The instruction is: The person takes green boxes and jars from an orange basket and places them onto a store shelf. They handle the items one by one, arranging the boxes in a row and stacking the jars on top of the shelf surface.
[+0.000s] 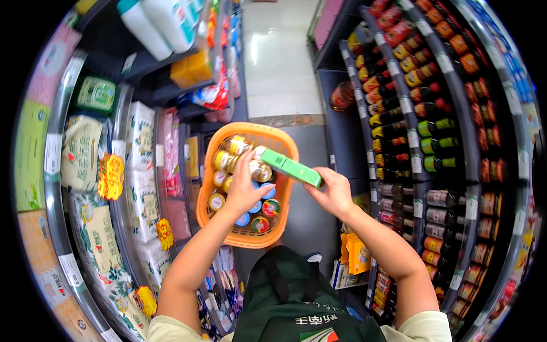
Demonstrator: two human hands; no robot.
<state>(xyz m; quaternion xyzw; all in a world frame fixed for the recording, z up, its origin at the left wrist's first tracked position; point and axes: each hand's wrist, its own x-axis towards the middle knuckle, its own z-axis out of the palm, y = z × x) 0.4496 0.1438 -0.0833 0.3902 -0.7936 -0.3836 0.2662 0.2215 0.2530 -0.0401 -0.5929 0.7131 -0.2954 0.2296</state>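
Observation:
An orange plastic basket (242, 242) stands before me, holding several jars and cans with yellow, blue, white and red-green lids. Over it, a narrow green box (290, 166) is held aslant, its right end in my right hand (331, 192). My left hand (248, 186) is above the jars (260, 170), fingers spread, its fingertips close to the box's left end; whether they touch the box or a jar I cannot tell. What supports the basket is hidden.
Shelves of packed tissues (98, 239) and pink packages rise at the left. Sauce bottles (440, 199) fill the right shelves, with orange packets (357, 254) low down. A tiled aisle (282, 64) runs ahead between shelf edges.

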